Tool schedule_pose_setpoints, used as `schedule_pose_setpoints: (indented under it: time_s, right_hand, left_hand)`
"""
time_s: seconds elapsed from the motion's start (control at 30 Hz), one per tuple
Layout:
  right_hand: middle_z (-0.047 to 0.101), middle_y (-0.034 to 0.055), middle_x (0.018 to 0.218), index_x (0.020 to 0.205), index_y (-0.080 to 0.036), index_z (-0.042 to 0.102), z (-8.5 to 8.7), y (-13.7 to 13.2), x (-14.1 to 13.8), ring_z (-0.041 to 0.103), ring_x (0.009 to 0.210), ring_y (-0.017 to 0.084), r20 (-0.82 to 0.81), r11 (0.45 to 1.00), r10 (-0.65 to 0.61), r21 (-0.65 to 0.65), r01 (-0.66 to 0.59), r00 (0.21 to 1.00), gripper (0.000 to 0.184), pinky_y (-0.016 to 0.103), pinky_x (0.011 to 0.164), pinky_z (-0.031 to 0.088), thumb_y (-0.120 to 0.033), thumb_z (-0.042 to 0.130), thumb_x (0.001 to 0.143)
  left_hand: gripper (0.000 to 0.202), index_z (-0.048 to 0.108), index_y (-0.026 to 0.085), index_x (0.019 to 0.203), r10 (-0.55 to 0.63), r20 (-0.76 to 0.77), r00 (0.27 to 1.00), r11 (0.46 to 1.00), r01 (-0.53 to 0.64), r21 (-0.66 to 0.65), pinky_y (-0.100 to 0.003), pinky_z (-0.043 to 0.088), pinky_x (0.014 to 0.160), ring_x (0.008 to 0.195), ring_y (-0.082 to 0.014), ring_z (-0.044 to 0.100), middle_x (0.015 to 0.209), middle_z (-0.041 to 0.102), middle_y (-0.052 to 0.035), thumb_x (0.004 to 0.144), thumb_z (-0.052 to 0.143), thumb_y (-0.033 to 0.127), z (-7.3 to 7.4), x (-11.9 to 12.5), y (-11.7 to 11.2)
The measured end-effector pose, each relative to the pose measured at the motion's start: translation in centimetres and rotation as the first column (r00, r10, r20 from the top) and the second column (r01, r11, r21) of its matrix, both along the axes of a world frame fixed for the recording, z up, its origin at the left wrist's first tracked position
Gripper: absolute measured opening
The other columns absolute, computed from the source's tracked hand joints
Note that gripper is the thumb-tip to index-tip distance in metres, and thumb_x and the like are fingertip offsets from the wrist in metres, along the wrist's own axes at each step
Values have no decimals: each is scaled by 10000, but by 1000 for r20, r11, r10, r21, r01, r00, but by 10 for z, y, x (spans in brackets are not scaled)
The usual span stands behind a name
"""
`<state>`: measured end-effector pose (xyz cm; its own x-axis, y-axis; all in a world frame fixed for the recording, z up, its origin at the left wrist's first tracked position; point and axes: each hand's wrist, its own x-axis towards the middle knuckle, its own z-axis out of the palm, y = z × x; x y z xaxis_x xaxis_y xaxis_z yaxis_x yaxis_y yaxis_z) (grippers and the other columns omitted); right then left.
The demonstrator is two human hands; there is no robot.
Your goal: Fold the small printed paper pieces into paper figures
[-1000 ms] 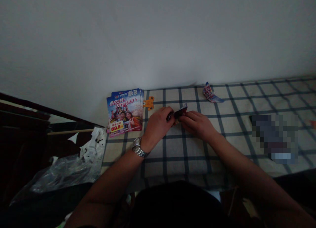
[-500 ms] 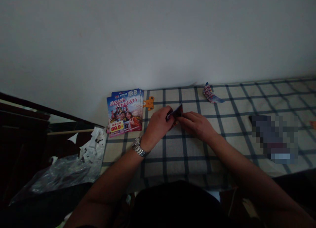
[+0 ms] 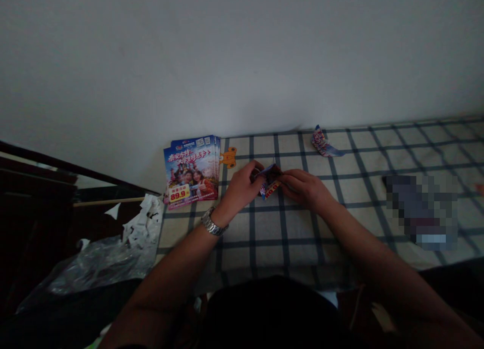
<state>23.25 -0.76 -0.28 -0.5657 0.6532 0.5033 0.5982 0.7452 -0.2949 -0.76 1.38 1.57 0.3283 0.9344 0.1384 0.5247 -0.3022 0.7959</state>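
My left hand, with a metal watch on its wrist, and my right hand both pinch a small folded piece of printed paper just above the checked cloth. The paper sits between the fingertips of the two hands and shows blue, red and white print. A stack of colourful flyers lies to the left of my left hand. Another folded paper piece lies by the wall, up and to the right of my hands.
A small orange figure peeks out beside the flyer stack. A clear plastic bag with white paper scraps lies on the dark surface at the left. A blurred-out object rests on the cloth at the right. A plain wall runs behind.
The folded paper has been turned and lowered between my fingers, so its printed face shows. My left hand has shifted slightly up and opened its grip around the piece.
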Motion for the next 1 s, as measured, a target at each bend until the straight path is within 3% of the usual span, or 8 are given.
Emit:
schedule_pose_setpoints:
  time_s: [0.37, 0.57, 0.7, 0.8, 0.9, 1.0]
  right_hand:
    - [737, 107, 1148, 1195, -224, 686, 6, -2, 2, 742, 987, 225, -121, 991, 19, -129, -35, 993, 197, 364, 857, 631, -273, 577, 1038]
    - [739, 89, 1101, 1123, -235, 710, 6, 0, 1, 738, 956, 216, -152, 982, -37, -191, 7, 988, 182, 354, 840, 621, -281, 548, 1054]
    - [734, 85, 1118, 1158, -245, 671, 3, 1, 2, 742, 993, 223, -179, 978, -37, -210, -1, 983, 159, 366, 865, 619, -267, 568, 1040]
    - [747, 75, 1067, 1161, -243, 611, 0, 0, 1, 754, 938, 225, -230, 964, -97, -262, 35, 968, 152, 366, 817, 628, -279, 607, 1014]
    - [766, 66, 1010, 1207, -237, 552, -2, -2, 1, 765, 844, 225, -282, 934, -202, -345, 97, 938, 276, 348, 734, 632, -321, 665, 970]
    - [785, 66, 1023, 1281, -231, 553, -1, -2, 1, 772, 848, 226, -254, 912, -229, -394, 116, 940, 341, 344, 744, 624, -309, 654, 965]
  left_hand:
    - [186, 623, 188, 1072, -1, 183, 983, 984, 34, -173, -262, 575, 691, 804, -160, 701, 893, 719, -27, 910, 562, 121, -1, 3, 1]
    - [176, 601, 181, 1132, -19, 284, 959, 957, 100, -273, -246, 589, 583, 731, -154, 700, 910, 707, -46, 962, 575, 219, -10, 5, 0]
    - [164, 599, 186, 1132, -19, 288, 957, 959, 99, -266, -247, 596, 590, 735, -153, 706, 925, 707, -49, 978, 578, 235, -16, 5, 0]
    - [162, 596, 189, 1135, -19, 293, 956, 956, 103, -274, -261, 605, 595, 747, -161, 712, 951, 712, -51, 992, 577, 263, -19, 5, 1]
    - [166, 606, 188, 1130, -23, 287, 958, 959, 103, -266, -265, 610, 612, 763, -165, 713, 941, 717, -50, 1000, 581, 288, -19, 4, 1]
    - [199, 623, 182, 1127, -38, 294, 955, 960, 117, -255, -280, 626, 665, 793, -171, 721, 925, 724, -55, 1008, 601, 341, -17, 4, 1]
